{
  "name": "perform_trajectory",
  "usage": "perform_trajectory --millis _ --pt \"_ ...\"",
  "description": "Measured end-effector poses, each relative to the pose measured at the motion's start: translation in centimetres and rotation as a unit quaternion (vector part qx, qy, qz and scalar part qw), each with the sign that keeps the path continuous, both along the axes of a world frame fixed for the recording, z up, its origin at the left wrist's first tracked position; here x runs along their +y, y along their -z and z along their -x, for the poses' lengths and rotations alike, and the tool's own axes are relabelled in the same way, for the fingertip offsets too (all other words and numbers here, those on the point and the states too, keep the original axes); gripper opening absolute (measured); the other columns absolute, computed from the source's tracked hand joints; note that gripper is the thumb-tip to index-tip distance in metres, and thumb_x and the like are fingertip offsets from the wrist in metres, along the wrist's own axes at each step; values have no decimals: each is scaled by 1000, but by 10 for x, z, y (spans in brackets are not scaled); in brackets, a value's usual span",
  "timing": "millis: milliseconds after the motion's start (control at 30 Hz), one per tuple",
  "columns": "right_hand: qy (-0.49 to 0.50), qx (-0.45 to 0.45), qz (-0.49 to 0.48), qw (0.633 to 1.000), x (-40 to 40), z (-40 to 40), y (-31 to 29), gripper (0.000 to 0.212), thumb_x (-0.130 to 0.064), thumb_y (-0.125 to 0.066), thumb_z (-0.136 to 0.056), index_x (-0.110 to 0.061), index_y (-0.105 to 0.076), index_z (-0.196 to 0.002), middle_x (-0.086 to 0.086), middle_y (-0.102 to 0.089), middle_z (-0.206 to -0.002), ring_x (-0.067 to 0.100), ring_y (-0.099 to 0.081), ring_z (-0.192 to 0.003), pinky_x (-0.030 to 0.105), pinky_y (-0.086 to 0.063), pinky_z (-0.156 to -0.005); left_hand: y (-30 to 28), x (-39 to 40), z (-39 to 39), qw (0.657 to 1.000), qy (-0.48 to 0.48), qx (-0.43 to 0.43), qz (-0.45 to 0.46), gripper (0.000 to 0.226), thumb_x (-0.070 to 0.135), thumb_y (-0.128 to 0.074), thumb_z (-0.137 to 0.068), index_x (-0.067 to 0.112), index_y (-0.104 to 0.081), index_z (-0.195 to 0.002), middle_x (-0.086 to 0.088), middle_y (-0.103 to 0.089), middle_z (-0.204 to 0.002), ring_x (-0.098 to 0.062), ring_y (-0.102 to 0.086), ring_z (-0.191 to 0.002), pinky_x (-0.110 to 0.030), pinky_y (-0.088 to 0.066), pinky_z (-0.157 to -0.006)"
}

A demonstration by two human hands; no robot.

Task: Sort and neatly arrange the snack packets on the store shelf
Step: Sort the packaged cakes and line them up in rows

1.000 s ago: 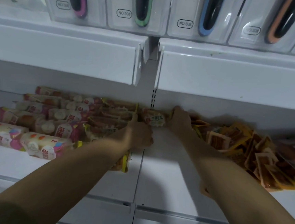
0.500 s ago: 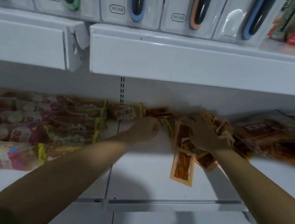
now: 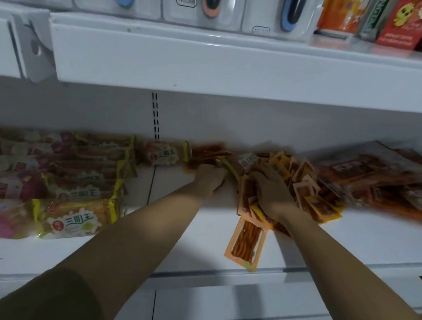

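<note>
On the white shelf (image 3: 199,225) a heap of small orange snack packets (image 3: 311,194) lies at centre right. My right hand (image 3: 270,193) rests palm down on the heap's left edge, fingers curled over several packets. One orange packet (image 3: 246,242) lies loose at the shelf's front lip. My left hand (image 3: 212,179) is closed on a few orange and yellow packets (image 3: 210,154) near the back wall. Yellow-edged bread packets (image 3: 84,194) lie in rows at the left, and one bread packet (image 3: 165,154) lies at the back.
Pink-wrapped cakes (image 3: 1,185) fill the far left. Larger brown packets (image 3: 381,180) pile up at the far right. The shelf above (image 3: 238,65) overhangs the work area and carries boxed items and red and orange cartons (image 3: 405,21).
The view has swung right. My right hand has shifted from the shelf's back onto the orange heap, and my left hand has moved right to the packets at the back.
</note>
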State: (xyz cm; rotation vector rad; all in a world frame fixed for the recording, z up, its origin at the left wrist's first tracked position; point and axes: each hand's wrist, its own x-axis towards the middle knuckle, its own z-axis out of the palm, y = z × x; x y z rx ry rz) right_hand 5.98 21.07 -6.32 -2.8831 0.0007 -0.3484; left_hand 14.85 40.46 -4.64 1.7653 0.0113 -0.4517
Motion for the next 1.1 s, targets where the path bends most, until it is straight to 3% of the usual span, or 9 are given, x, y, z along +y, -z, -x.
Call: perform_trajectory --millis 233,400,533,633,767,867,933,1000,1100 --pt "34 19 20 999 8 2 -6 46 -16 -44 -104 -22 -46 -150 4 -32 -162 27 -14 -156 43 -12 -128 -25 6 25 982 -10 105 154 19 12 -58 -98 13 -61 -79 -4 -51 -63 -18 -47 -52 -25 -41 -51" --pt "64 19 47 997 17 11 -11 47 -24 -50 -104 -23 -42 -151 4 -30 -164 29 -13 -156 43 -11 -128 -27 1 37 988 10 64 141 17 11 -55 -96 19 -62 -83 -1 -54 -77 -17 -48 -72 -29 -33 -63" --pt "68 24 42 997 21 13 -19 47 -17 -43 -105 -22 -42 -151 5 -31 -163 28 -17 -155 44 -14 -128 -27 16 42 986 -16 -14 166 17 21 -65 -92 10 -75 -101 -2 -69 -96 -20 -64 -93 -31 -51 -78" --pt "84 24 36 996 25 12 -24 47 -10 -41 -104 -18 -44 -150 8 -35 -160 29 -24 -152 42 -19 -125 -25 39 38 980 -165 -81 75 31 47 -77 -74 17 -72 -81 -5 -72 -95 -26 -69 -96 -37 -56 -88" --pt "125 -94 -55 986 41 4 -35 32 -13 -46 -103 -12 -58 -132 14 -58 -137 32 -50 -129 38 -39 -106 -31 71 31 971 -186 -102 114 20 29 -90 -65 21 -75 -74 0 -75 -80 -23 -73 -85 -44 -62 -84" --pt "142 -145 -231 951 71 -3 -59 29 -18 -44 -107 -6 -63 -125 14 -65 -125 24 -59 -112 18 -34 -83 -43 98 26 963 -171 -118 171 31 20 -93 -63 4 -79 -87 -15 -78 -88 -24 -73 -81 -44 -61 -81" --pt "93 -82 -408 904 89 -5 -70 32 -22 -43 -109 -5 -62 -128 13 -64 -126 19 -61 -106 16 -39 -78 -54 112 27 958 -133 -121 224 25 13 -89 -70 -2 -76 -85 -22 -75 -90 -30 -71 -80 -44 -59 -81" --pt "4 39 -590 806 102 -8 -74 39 -34 -43 -109 -8 -65 -128 15 -68 -126 25 -67 -106 29 -53 -85 -66 126 30 953 -107 -138 249 12 0 -81 -80 3 -69 -79 -17 -69 -80 -27 -66 -72 -37 -56 -74" --pt "-73 108 -702 700 111 -13 -70 41 -31 -55 -104 -4 -61 -134 20 -67 -131 36 -63 -121 51 -49 -105 -76 151 32 953 -88 -213 196 23 -3 -77 -85 7 -65 -101 -8 -71 -82 -18 -70 -71 -31 -57 -66"
